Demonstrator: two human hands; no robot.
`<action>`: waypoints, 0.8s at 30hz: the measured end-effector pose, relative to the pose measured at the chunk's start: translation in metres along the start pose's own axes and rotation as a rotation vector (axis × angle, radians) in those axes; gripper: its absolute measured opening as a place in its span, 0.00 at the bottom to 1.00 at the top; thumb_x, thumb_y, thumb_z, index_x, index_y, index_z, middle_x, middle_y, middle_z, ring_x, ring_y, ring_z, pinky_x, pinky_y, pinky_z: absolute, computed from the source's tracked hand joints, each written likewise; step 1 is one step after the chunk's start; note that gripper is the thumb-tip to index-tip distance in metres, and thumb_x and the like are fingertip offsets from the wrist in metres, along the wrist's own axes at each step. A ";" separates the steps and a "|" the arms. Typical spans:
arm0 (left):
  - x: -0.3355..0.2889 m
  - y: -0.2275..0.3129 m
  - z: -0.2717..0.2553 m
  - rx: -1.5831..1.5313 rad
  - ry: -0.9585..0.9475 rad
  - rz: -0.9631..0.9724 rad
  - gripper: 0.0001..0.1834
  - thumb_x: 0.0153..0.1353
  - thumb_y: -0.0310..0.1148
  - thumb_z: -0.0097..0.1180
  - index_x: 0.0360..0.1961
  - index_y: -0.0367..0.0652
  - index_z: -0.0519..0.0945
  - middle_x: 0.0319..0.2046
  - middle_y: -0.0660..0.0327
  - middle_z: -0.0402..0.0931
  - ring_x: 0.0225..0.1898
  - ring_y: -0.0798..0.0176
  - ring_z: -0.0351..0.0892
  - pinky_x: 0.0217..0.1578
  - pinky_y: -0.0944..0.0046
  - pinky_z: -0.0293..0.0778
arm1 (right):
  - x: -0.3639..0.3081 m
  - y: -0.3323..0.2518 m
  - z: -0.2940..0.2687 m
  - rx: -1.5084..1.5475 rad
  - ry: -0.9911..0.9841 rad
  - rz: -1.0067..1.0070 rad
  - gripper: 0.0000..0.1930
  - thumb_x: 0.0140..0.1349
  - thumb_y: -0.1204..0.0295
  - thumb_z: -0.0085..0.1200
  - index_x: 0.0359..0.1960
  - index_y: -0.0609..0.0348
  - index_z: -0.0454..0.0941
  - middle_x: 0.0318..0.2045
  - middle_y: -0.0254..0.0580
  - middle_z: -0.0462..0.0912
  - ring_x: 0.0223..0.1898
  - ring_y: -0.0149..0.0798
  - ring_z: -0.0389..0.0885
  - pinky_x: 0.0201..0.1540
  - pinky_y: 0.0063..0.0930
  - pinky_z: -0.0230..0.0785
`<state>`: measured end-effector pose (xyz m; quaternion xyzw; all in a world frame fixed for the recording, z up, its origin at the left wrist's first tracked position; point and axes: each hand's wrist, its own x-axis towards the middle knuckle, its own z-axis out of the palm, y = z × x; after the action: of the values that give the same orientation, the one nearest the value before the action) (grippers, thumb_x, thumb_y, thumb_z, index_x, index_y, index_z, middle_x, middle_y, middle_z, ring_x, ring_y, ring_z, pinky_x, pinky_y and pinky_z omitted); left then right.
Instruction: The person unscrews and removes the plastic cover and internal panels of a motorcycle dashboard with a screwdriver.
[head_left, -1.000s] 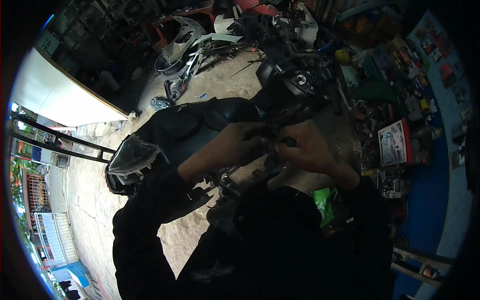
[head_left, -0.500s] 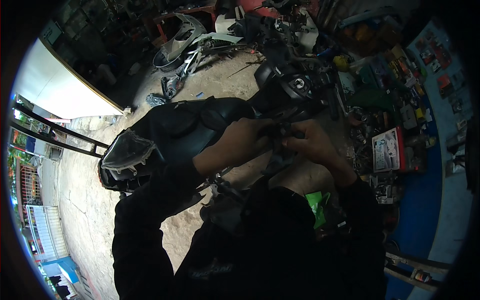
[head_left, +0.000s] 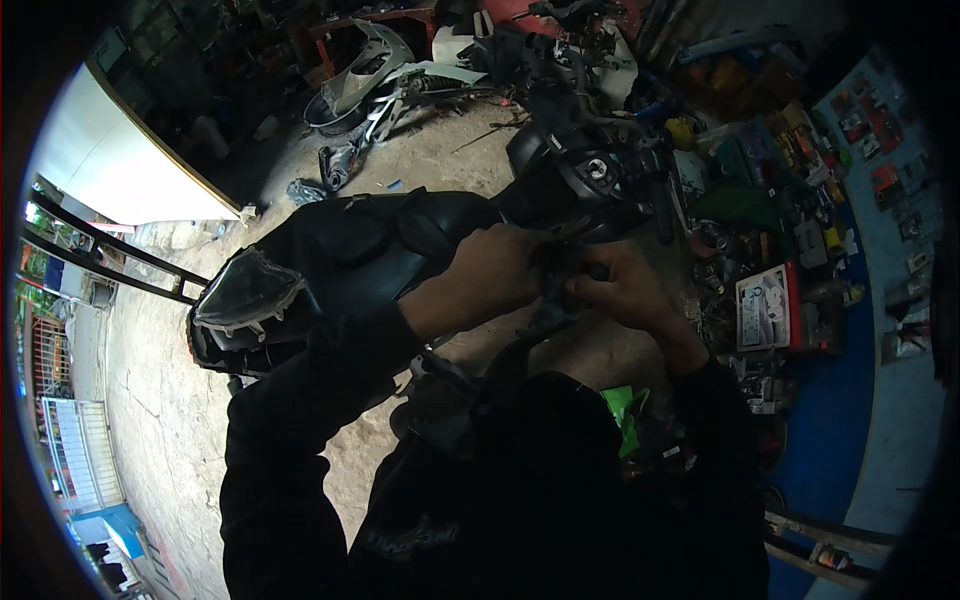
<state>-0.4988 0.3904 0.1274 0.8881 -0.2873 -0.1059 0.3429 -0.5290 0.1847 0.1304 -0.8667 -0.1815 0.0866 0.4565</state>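
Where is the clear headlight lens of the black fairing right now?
In the head view the headlight lens sits left of centre, at the black fairing's left end, beside the person's left sleeve.

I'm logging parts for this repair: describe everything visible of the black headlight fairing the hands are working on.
The black headlight fairing is a glossy, plastic-looking shell lying roughly level above the sandy ground, its clear headlight lens at the left end. Its dark panels curve toward the right, where the left hand closes over its edge. The right hand holds a small dark part beside it; what that is cannot be told. Damage, if any, is hidden in shadow.
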 end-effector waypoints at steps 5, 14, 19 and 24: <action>0.003 0.003 0.002 -0.041 0.026 -0.041 0.20 0.50 0.31 0.49 0.45 0.43 0.80 0.35 0.48 0.81 0.39 0.43 0.80 0.43 0.50 0.75 | 0.001 0.005 -0.001 0.134 -0.010 0.042 0.10 0.53 0.71 0.56 0.33 0.64 0.82 0.21 0.38 0.81 0.23 0.26 0.78 0.28 0.24 0.69; 0.008 -0.020 -0.012 -0.318 -0.075 0.329 0.18 0.49 0.28 0.57 0.44 0.36 0.79 0.35 0.49 0.81 0.36 0.53 0.83 0.41 0.59 0.76 | -0.001 0.011 -0.020 0.044 -0.052 0.044 0.13 0.53 0.66 0.63 0.34 0.64 0.82 0.22 0.34 0.81 0.25 0.27 0.78 0.29 0.22 0.69; 0.001 -0.032 -0.003 -0.299 -0.030 0.164 0.17 0.49 0.26 0.59 0.43 0.34 0.79 0.35 0.50 0.81 0.38 0.56 0.83 0.42 0.61 0.76 | -0.009 -0.039 -0.046 -0.048 0.312 0.105 0.12 0.56 0.65 0.62 0.28 0.62 0.78 0.20 0.34 0.77 0.23 0.28 0.75 0.30 0.26 0.68; 0.012 -0.024 0.019 -0.293 0.115 0.213 0.17 0.49 0.27 0.59 0.42 0.35 0.77 0.34 0.49 0.81 0.38 0.53 0.83 0.41 0.60 0.76 | -0.011 -0.053 -0.057 0.992 0.394 -0.705 0.11 0.65 0.67 0.46 0.25 0.56 0.65 0.18 0.37 0.67 0.20 0.30 0.64 0.27 0.30 0.63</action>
<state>-0.4858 0.3867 0.0974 0.7978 -0.3413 -0.0587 0.4935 -0.5335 0.1641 0.2064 -0.4400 -0.3068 -0.1561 0.8294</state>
